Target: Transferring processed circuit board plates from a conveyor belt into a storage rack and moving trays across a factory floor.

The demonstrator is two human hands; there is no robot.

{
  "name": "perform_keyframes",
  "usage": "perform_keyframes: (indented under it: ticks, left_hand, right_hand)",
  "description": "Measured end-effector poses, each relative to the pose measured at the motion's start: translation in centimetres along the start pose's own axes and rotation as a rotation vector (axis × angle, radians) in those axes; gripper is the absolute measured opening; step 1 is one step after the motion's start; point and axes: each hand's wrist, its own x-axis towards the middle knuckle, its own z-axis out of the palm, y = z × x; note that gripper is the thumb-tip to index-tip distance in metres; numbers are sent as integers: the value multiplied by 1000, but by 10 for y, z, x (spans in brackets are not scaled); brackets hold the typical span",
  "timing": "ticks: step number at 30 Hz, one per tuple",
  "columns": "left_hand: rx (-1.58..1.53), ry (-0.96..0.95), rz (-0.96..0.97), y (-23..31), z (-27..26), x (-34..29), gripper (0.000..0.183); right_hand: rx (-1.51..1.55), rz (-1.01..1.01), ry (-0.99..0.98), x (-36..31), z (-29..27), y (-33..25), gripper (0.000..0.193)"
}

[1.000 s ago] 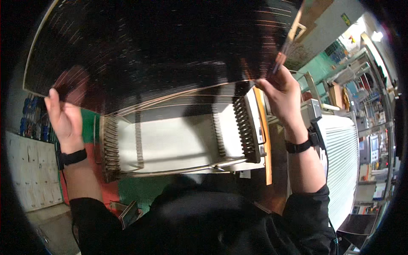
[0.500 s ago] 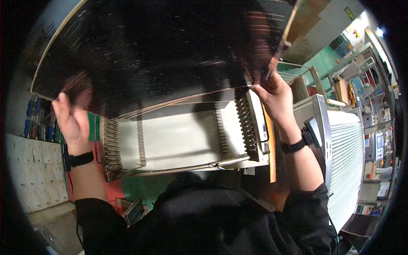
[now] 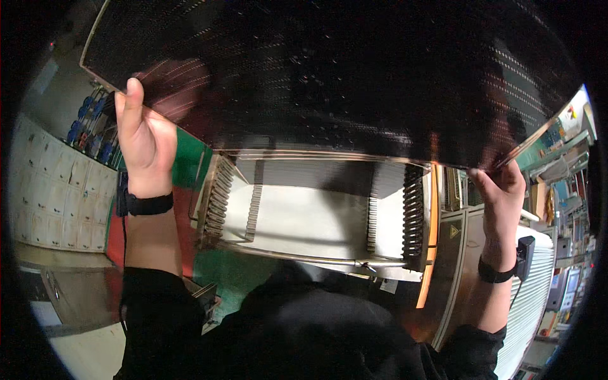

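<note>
A large, glossy black panel (image 3: 342, 95) with rows of fine dotted lines fills the upper view, raised above a slotted rack. My left hand (image 3: 149, 136) is closed on the panel's near left edge, its thumb pointing up. At the near right corner, my right hand (image 3: 501, 193) pinches the edge between thumb and fingers; some fingertips are hidden by the panel. Below lies the rack (image 3: 415, 218), with comb-like rows of slots on both sides and a pale base. Thin edges of other dark panels (image 3: 291, 154) show at its far part, just under the held panel.
Pale lockers (image 3: 57, 190) stand at the left. A metal bar (image 3: 304, 256) crosses the rack's near side. To the right are a grey cabinet (image 3: 465, 247), a white ribbed stack (image 3: 532, 278) and cluttered shelving. An orange strip (image 3: 429, 278) runs beside the rack.
The view has turned, so the rack and lockers sit farther right. The held panel looks more level, and my right hand is farther out from the rack's right side. Both hands keep their hold.
</note>
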Motion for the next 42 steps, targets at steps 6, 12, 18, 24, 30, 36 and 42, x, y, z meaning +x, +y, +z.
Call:
perform_keyframes:
  ticks: [6, 12, 18, 24, 30, 36, 42]
  left_hand:
    - [141, 56, 174, -24, -24, 4, 27]
    - [102, 11, 113, -38, -42, -3, 29]
    - [147, 65, 121, -38, -23, -9, 32]
    - [60, -10, -40, -35, -29, -7, 15]
    - [-30, -39, -79, -20, -44, -14, 33]
    - [82, -18, -33, -41, -27, -19, 32]
    - [75, -50, -58, -19, -22, -11, 17]
  right_hand:
    - [-87, -100, 16, 7, -7, 2, 36]
    - [-62, -147, 4, 11, 1, 14, 45]
    - [-54, -35, -17, 17, 4, 23, 47]
    - [-78, -120, 45, 11, 14, 33, 42]
    - [-96, -77, 30, 12, 29, 33, 26]
    - [-12, 7, 64, 1, 24, 62, 24]
    - [-226, -8, 111, -6, 25, 35, 23]
